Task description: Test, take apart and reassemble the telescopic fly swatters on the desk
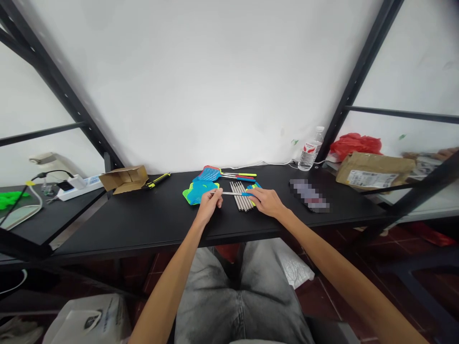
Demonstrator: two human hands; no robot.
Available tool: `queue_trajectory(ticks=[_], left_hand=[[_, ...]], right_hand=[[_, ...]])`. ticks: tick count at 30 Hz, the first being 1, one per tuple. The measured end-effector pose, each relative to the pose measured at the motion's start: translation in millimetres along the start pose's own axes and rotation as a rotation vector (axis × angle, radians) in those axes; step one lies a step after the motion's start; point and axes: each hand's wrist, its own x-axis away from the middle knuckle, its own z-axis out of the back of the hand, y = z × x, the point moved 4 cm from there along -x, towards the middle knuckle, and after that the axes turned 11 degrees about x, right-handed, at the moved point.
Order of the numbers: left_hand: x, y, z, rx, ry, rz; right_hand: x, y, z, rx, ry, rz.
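Observation:
My left hand (210, 203) is closed around the thin end of a silver rod (232, 193), close to the blue and green mesh fly swatter heads (198, 192). At the rod's other end, my right hand (267, 201) grips its blue handle (246, 194). Whether the rod joins a swatter head is hidden by my left fingers. Beneath the rod, several loose silver rods (241, 202) lie side by side, with blue and green handles partly under my right hand. Behind them lie assembled fly swatters (229, 175) with blue mesh heads and yellow-green, red and blue handles.
An open cardboard box (125, 180) and a yellow-black utility knife (158, 180) lie left on the black table (143, 217). To the right are a blurred dark object (309, 195) and a water bottle (310, 150). A wrapped parcel (371, 171) sits beyond the black frame post.

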Motion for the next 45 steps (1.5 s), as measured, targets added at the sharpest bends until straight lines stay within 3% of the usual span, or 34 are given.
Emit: queue_trajectory(ticks=[5, 14, 20, 23, 29, 38, 45], left_hand=[[1.0, 4.1, -1.6, -0.133, -0.050, 0.003], [1.8, 3.4, -7.4, -0.130, -0.170, 0.019], [1.9, 3.2, -10.3, -0.197, -0.184, 0.021], [2.4, 1.9, -10.1, -0.189, -0.161, 0.025], [3.1, -0.8, -4.6, -0.126, 0.010, 0.067], [6.5, -1.6, -9.9, -0.311, -0.068, -0.013], [5.6, -1.5, -7.6, -0.550, 0.007, -0.107]], right_hand=[[0.3, 0.0, -0.2, -0.001, -0.007, 0.008], [0.3, -1.9, 2.1, -0.030, -0.005, 0.016], [-0.2, -2.4, 5.6, -0.059, 0.021, -0.016], [-1.1, -3.0, 6.6, -0.081, 0.030, -0.028], [-2.5, 0.1, 1.7, -0.080, 0.053, -0.062], [0.5, 3.5, -0.4, -0.082, 0.057, -0.065], [2.8, 5.2, -1.1, -0.062, 0.046, -0.045]])
